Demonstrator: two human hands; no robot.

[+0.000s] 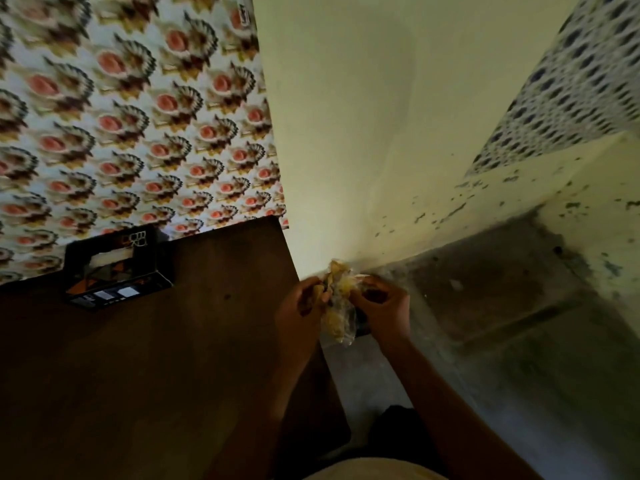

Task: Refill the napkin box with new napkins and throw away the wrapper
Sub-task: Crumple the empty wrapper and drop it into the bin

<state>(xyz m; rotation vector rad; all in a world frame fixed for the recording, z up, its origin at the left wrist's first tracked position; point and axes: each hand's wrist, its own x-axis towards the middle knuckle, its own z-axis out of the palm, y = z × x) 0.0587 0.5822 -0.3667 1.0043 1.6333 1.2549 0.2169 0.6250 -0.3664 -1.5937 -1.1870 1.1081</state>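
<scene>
A crumpled clear plastic wrapper point(337, 303) with yellowish print hangs between my two hands, just past the right edge of the table. My left hand point(302, 304) pinches its left side and my right hand point(380, 304) grips its right side. The black napkin box point(117, 268) with orange and white markings lies on the dark wooden table point(173, 358) at the back left, against the patterned wall. A white napkin shows through the slot in its top.
A pale yellow wall point(363, 133) runs down to a stained grey floor point(502, 306) on the right. Floral wallpaper point(121, 116) covers the wall behind the table. A blue-patterned cloth point(571, 91) hangs at the upper right.
</scene>
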